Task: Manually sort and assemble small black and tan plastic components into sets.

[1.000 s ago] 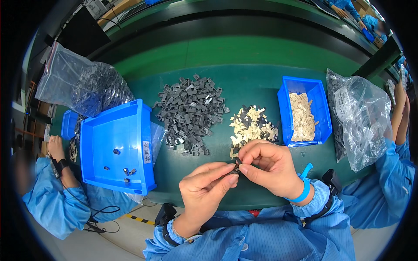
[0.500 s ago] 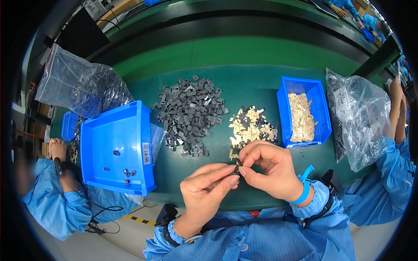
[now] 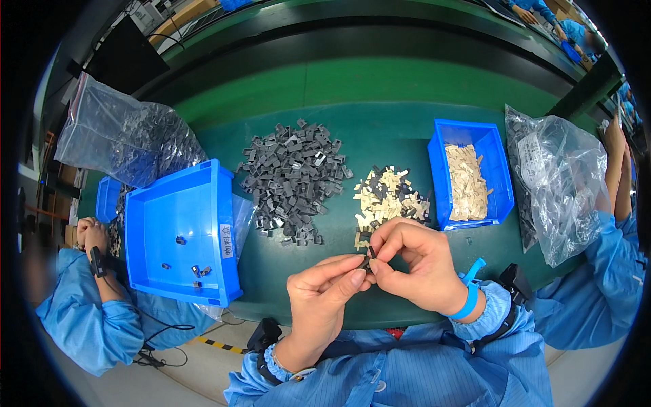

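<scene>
My left hand (image 3: 324, 288) pinches a small dark plastic part (image 3: 367, 263) between thumb and fingertips. Against it, my right hand (image 3: 417, 268) grips a thin black strip (image 3: 371, 252) between thumb and forefinger. The two pieces meet at my fingertips, which partly hide them, so I cannot tell whether they are joined. Just beyond my hands lies a mixed pile of cream and black flat pieces (image 3: 386, 203). To the left of it spreads a larger heap of dark grey plastic housings (image 3: 295, 180).
A large blue bin (image 3: 227, 271) on the left holds several small parts. At right stands a blue box (image 3: 502, 169) of cream strips, beside a clear plastic bag (image 3: 566, 197). Another bag (image 3: 129, 136) of dark parts leans behind the left bin. People sit on both sides.
My left thumb and fingers have shifted slightly on the dark part, and my right fingers have turned a little around the strip. Both hands stay in nearly the same place.
</scene>
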Demonstrator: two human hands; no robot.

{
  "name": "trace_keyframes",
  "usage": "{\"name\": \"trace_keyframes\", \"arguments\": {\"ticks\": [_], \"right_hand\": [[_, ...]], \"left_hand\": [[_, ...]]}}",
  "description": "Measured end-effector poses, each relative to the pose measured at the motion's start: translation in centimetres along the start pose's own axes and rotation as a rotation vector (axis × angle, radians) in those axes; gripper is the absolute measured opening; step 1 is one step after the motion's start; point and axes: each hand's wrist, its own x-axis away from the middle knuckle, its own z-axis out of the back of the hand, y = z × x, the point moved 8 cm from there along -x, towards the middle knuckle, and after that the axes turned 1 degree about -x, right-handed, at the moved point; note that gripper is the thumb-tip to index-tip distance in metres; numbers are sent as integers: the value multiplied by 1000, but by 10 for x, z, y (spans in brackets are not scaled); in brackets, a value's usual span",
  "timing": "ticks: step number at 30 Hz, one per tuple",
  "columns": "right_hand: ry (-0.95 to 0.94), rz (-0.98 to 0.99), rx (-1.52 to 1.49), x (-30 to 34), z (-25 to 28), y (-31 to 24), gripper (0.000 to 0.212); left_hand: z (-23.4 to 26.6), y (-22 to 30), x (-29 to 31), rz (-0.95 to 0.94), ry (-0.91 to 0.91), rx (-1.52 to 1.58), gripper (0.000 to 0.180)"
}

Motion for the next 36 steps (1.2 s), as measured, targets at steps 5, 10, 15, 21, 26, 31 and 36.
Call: {"name": "trace_keyframes", "arguments": {"ticks": [5,10,15,21,26,31,36], "right_hand": [[-1,67,63,-3,2,-1,12],[-68,65,182,-7,-2,-7,15],[-140,-69,31,-7,-3,0,17],[-346,-323,-513,1,-17,19,10],[-327,-424,-504,2,-22,16,6],[-321,-356,-366,3,-18,28,10],[-296,-369,-380,-1,-20,21,11]], "left_hand": [[-1,-1,0,-11,-4,34,18],[2,2,1,-58,-34,91,16],[2,6,1,-68,-93,113,19],[-5,5,0,-28,-153,153,21],[-4,16,1,-139,-153,-191,24],[-25,36,5,-405,-203,-769,24],[-15,27,-1,-261,-158,-464,22]]}}
